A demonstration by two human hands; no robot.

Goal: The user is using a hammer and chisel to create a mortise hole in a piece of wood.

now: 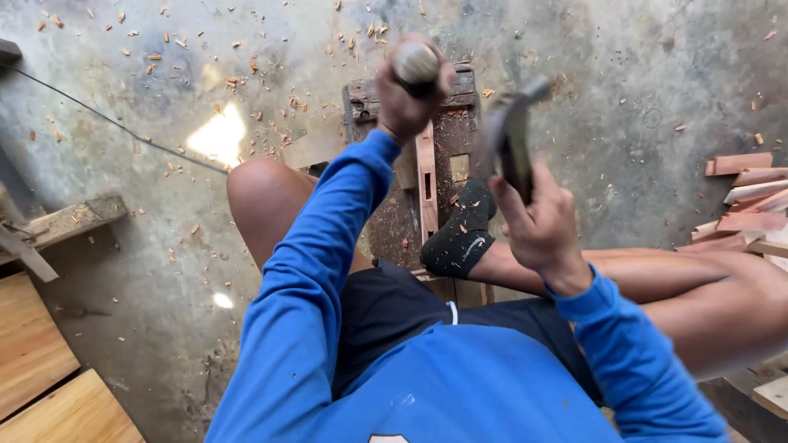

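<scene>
The wooden strip (426, 184), a narrow reddish piece with a small rectangular slot cut through it, lies lengthwise on a dark, worn wooden block (447, 148) that rests on the concrete floor (632, 107) in the far middle of the scene. A foot in a black sock (461, 232) presses down just right of the strip, at its near end. The left hand (408, 94) is closed in a tight grip around a chisel handle (416, 62), whose rounded pale end shows above the fist; the hand hovers over the far end of the strip, and the blade below it is hidden, so I cannot tell whether it touches the wood. The right hand (538, 221) is closed around the dark handle of a hammer (509, 135), raised and tilted, its metal head blurred and pointing towards the far right of the chisel handle, apart from it. Both arms wear blue sleeves. A bare knee (267, 197) rises left of the block, and the other leg stretches to the right. Small wood chips (246, 82) are scattered over the floor, thickest far left of the block. A stack of reddish cut strips (751, 201) sits at the right edge, and pale wooden boards (41, 361) lie at the near left.
</scene>
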